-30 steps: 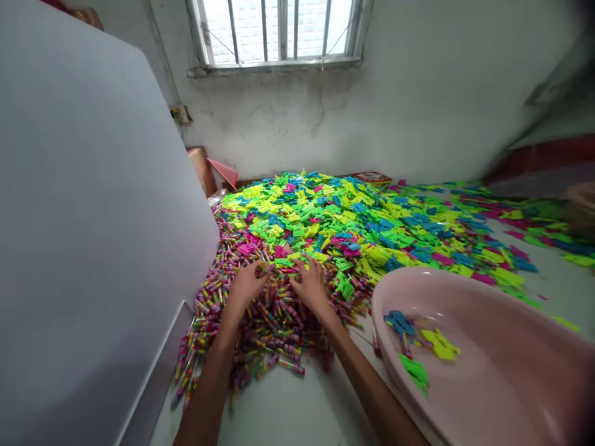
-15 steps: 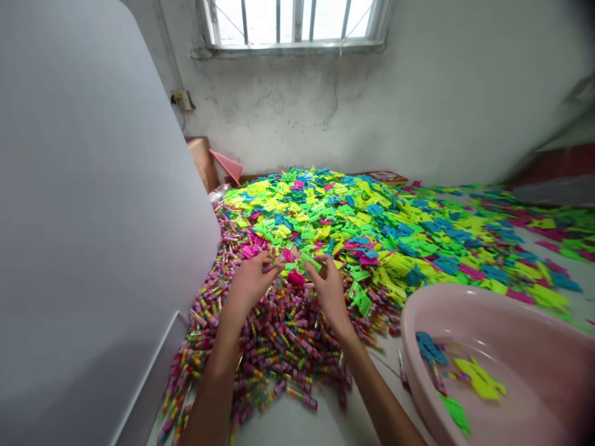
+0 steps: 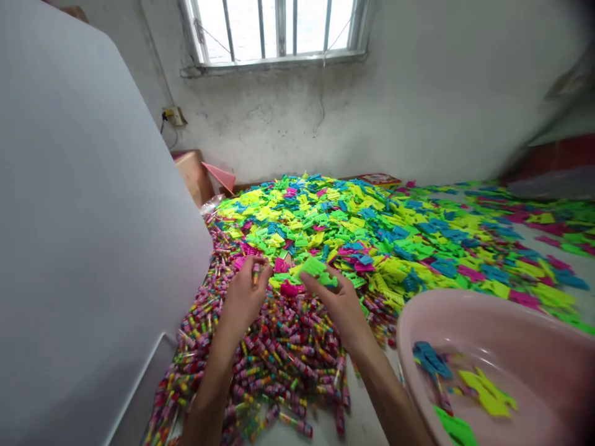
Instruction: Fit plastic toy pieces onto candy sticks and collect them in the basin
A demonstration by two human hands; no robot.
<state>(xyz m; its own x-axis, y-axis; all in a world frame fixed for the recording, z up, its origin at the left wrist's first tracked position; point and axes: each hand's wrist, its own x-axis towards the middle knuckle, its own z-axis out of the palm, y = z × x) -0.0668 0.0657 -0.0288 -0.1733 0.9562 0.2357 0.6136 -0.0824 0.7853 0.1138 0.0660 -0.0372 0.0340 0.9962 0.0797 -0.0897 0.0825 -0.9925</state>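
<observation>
My left hand point(image 3: 244, 294) has its fingers closed around a small multicoloured tube point(image 3: 256, 273), held upright above the heap of similar tubes point(image 3: 283, 347). To its right, my right hand point(image 3: 341, 303) grips a flat bright green plastic piece point(image 3: 314, 267) between thumb and fingers. The two held things are apart. Just beyond both hands rises a large pile of flat plastic pieces point(image 3: 320, 210) in green, yellow, blue and pink. The exact kind of these pieces is too small to make out.
At the right stands a pink basin point(image 3: 465, 300) holding a blue piece point(image 3: 431, 359), a yellow piece point(image 3: 487, 391), a green piece point(image 3: 454, 427) and tubes. A tall white panel point(image 3: 97, 204) borders the left. Behind the piles is a wall point(image 3: 279, 118) with a barred window.
My hands have moved slightly apart. The tube in my left hand now stands upright, and the green piece in my right hand shows its broad side. The camera view has shifted a little.
</observation>
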